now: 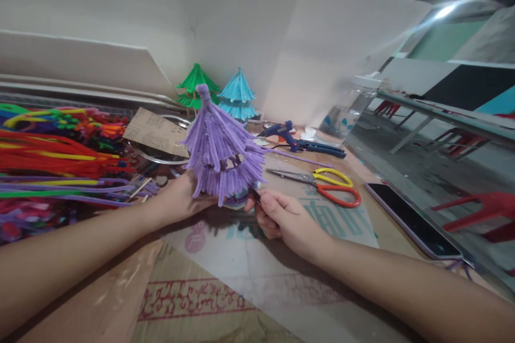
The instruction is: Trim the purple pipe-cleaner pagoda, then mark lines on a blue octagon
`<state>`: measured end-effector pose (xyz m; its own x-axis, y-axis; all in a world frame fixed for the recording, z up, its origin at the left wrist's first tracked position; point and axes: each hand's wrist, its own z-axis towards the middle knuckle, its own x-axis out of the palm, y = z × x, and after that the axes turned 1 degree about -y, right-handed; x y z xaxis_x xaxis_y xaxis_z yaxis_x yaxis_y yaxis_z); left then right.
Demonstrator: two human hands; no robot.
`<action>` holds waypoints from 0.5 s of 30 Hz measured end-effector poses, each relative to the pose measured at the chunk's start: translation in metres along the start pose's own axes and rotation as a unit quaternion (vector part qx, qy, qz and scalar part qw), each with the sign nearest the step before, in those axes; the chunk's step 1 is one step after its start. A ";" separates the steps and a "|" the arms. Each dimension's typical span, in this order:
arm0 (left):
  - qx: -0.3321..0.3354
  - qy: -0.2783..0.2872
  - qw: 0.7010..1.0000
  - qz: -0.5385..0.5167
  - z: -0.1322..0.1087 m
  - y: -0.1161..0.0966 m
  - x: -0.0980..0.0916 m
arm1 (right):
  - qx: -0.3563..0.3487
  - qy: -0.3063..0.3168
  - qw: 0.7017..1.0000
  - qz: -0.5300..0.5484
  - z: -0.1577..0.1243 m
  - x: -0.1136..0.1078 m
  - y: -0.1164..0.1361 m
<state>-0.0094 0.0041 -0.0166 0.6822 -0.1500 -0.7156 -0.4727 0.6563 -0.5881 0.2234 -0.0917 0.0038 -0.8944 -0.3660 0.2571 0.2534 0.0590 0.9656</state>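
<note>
Above the cardboard-covered table (225, 300), a tiered, fringed purple pipe-cleaner tree (221, 150) between both hands

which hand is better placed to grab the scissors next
Right, probably. The right hand pinches the base of the purple tree, close to the scissors; the left hand holds the tree on the far side.
</note>
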 end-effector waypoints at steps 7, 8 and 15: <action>0.007 0.022 1.000 -0.017 0.002 -0.004 -0.001 | -0.004 -0.001 1.000 -0.008 0.000 0.000 0.002; 0.009 0.020 1.000 -0.017 0.002 -0.005 -0.001 | -0.004 -0.001 1.000 -0.010 0.000 0.000 0.002; -0.004 0.009 1.000 -0.009 0.001 -0.003 -0.001 | -0.006 -0.017 0.999 -0.028 0.001 -0.001 0.002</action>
<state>-0.0076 0.0028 -0.0136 0.6803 -0.1763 -0.7114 -0.4647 0.6469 -0.6047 0.2240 -0.0902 0.0058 -0.9191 -0.3374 0.2033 0.2059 0.0285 0.9782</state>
